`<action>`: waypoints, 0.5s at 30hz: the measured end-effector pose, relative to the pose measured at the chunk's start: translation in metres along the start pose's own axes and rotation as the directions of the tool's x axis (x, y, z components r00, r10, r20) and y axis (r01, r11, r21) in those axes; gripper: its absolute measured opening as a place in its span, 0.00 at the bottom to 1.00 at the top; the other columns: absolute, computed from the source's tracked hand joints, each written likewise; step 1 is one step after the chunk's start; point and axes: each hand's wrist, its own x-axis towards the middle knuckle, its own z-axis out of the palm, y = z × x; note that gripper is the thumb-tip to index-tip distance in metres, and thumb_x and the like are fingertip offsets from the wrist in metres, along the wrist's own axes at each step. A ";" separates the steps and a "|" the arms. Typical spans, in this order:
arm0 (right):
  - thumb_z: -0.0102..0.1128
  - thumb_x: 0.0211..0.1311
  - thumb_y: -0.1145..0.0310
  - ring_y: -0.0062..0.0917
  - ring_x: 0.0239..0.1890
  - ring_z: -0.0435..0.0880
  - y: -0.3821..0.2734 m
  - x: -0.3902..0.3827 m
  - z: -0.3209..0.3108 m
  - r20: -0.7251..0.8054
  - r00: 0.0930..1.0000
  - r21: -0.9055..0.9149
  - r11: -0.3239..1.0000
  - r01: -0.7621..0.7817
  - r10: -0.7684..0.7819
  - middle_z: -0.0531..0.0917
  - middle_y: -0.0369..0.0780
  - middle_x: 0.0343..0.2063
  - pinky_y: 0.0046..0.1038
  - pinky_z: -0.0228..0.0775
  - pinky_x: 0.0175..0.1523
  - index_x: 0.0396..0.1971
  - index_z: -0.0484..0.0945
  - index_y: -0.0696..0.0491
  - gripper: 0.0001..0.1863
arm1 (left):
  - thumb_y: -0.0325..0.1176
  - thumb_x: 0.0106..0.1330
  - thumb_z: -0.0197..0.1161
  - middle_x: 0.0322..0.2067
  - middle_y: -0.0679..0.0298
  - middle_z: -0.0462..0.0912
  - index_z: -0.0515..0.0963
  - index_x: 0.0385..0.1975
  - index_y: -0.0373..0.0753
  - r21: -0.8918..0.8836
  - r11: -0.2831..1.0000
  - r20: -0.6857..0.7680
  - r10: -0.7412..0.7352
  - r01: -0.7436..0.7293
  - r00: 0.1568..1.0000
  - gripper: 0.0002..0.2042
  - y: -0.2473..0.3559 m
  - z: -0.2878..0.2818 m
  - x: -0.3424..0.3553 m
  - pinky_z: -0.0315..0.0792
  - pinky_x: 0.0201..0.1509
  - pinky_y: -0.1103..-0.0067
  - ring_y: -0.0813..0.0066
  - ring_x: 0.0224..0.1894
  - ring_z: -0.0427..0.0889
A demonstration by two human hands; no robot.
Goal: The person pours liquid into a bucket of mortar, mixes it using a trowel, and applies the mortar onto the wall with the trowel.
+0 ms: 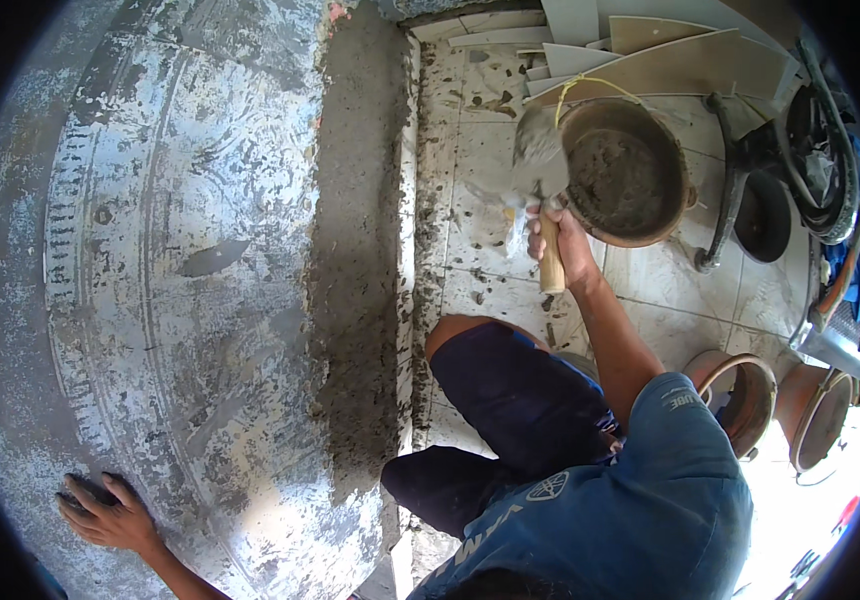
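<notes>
My right hand (556, 240) is closed on the wooden handle of a trowel (550, 255), whose blade is coated in wet grey mortar, just left of a round bucket (625, 185) with grey mix inside and a yellow cord at its top. My left hand (100, 512) lies with fingers spread on a worn, patterned, paint-flecked surface (180, 330) at the lower left. Along that surface's right edge runs a rough band of grey mortar (355, 240), beside white tiles spattered with mortar.
Pale board or tile pieces (670, 60) lie at the back. On the right are black gear with hoses or straps (815, 160), a dark bowl (762, 220) and two round containers (750, 400) at the lower right. My bent legs (510, 400) are beside the mortared edge.
</notes>
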 end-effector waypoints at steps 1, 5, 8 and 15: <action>0.46 0.66 0.67 0.20 0.21 0.73 0.002 0.004 0.017 0.007 1.000 0.008 1.000 -0.008 0.008 0.72 0.36 0.26 0.21 0.65 0.24 0.38 0.69 0.58 0.10 | 0.56 0.67 0.49 0.63 0.53 0.63 0.67 0.62 0.50 -0.021 1.000 0.028 0.013 -0.013 1.000 0.27 -0.002 0.000 0.000 0.58 0.64 0.59 0.55 0.64 0.63; 0.50 0.63 0.69 0.28 0.27 0.78 0.021 0.045 0.041 -0.151 0.748 -0.656 0.632 0.413 -0.646 0.76 0.43 0.28 0.31 0.69 0.30 0.37 0.70 0.58 0.08 | 0.55 0.68 0.48 0.64 0.52 0.61 0.66 0.63 0.48 -0.028 0.997 0.067 0.068 -0.066 0.995 0.27 -0.009 -0.005 0.003 0.56 0.65 0.59 0.54 0.65 0.60; 0.55 0.62 0.63 0.49 0.31 0.76 0.067 0.096 0.041 -0.090 0.226 -0.981 0.126 0.148 -0.970 0.76 0.53 0.30 0.42 0.68 0.36 0.38 0.68 0.60 0.15 | 0.54 0.68 0.47 0.64 0.52 0.60 0.66 0.63 0.47 0.018 0.997 0.058 0.070 -0.071 0.996 0.27 -0.006 -0.005 0.000 0.56 0.65 0.59 0.54 0.65 0.60; 0.52 0.61 0.56 0.53 0.30 0.79 0.250 0.093 0.096 0.224 0.960 -0.947 0.196 0.255 -0.167 0.79 0.55 0.28 0.48 0.71 0.37 0.44 0.71 0.59 0.21 | 0.54 0.69 0.46 0.64 0.53 0.61 0.67 0.63 0.47 0.027 0.998 0.054 0.063 -0.065 0.997 0.27 -0.006 0.000 -0.006 0.57 0.64 0.60 0.54 0.64 0.61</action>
